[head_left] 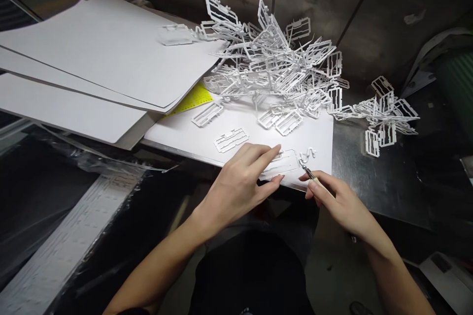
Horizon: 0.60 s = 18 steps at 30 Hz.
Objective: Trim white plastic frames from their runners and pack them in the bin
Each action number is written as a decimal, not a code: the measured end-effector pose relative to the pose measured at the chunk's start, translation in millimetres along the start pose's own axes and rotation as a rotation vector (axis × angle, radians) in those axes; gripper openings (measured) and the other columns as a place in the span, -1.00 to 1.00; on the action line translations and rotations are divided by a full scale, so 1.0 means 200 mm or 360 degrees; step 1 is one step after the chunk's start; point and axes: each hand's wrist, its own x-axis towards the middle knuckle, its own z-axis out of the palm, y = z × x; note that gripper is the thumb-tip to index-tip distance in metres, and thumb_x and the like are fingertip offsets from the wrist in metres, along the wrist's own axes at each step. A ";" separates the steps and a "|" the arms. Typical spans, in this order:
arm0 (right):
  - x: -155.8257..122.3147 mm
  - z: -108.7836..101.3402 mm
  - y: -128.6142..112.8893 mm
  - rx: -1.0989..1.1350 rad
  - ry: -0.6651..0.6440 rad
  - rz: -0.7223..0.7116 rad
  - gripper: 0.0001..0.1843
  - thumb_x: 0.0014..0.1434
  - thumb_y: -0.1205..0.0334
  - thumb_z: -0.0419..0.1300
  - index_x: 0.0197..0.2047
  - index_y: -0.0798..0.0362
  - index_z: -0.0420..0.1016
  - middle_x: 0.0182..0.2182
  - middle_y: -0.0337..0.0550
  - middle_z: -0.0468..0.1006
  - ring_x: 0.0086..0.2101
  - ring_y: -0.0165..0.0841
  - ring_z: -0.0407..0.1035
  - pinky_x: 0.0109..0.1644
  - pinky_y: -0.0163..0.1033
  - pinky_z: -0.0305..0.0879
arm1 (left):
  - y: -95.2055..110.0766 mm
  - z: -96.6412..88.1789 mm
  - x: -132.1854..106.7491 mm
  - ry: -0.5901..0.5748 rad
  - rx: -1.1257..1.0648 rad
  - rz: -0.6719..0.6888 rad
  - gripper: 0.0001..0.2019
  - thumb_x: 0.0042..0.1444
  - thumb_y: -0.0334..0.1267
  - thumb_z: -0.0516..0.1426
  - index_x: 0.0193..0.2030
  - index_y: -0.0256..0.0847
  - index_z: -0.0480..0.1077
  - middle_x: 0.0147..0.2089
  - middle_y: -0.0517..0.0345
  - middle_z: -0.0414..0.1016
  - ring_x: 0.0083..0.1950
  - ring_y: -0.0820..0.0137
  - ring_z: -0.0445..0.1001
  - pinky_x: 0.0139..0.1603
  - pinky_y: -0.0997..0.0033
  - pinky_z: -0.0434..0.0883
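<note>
In the head view, the left hand (240, 182) lies low in the middle of the frame, fingers spread and pressed flat on a white plastic frame (283, 165). The frame lies near the front edge of a white sheet (318, 133), with the forefinger across its upper edge and the thumb at its lower edge; the hand pins the part down instead of closing round it.

Just right of it, the right hand (334, 197) has its fingers closed round a thin dark tool (308, 173). The tool's tip points up and left, at the frame's right end. A small curled white scrap (307, 154) lies on the sheet just above the tip.

Two more loose frames (231, 139) lie on the sheet left of and above the left hand. Behind them, in the upper middle of the frame, rises a tangled pile (273, 64) of white parts, and a smaller heap (384, 113) sits to the right on the dark metal table (369, 177).

Large white boards (99, 54) are stacked in the upper left, with a yellow card (194, 98) showing under their edge. In the lower left, a clear bag (66, 241) holds rows of white parts.
</note>
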 end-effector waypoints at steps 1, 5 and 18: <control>0.00 0.00 0.00 -0.0001 -0.0006 0.0004 -0.53 0.51 -0.29 0.11 0.02 -0.08 0.56 -0.32 -0.28 0.57 -0.36 -0.29 0.35 -0.19 -0.21 0.20 | 0.00 0.00 0.00 0.0000 0.0002 -0.0003 -0.54 0.31 -0.32 0.28 0.31 -0.35 0.39 0.03 -0.06 0.57 0.02 0.19 0.51 0.06 0.16 0.54; 0.00 0.01 0.01 0.0010 -0.0017 -0.0007 -0.52 0.51 -0.30 0.10 -0.03 -0.07 0.55 -0.33 -0.28 0.56 -0.36 -0.30 0.35 -0.21 -0.22 0.21 | 0.00 -0.01 -0.01 -0.0003 0.0010 -0.0016 -0.54 0.31 -0.31 0.28 0.31 -0.34 0.39 0.03 -0.07 0.57 0.02 0.18 0.51 0.06 0.15 0.54; 0.02 0.03 0.01 0.0034 -0.0048 -0.0038 -0.49 0.52 -0.28 0.07 -0.08 -0.01 0.54 -0.34 -0.25 0.55 -0.36 -0.31 0.37 -0.23 -0.22 0.22 | -0.01 -0.03 -0.02 -0.0045 0.0018 -0.0013 -0.54 0.30 -0.32 0.28 0.31 -0.37 0.40 0.04 -0.09 0.57 0.03 0.16 0.52 0.09 0.13 0.53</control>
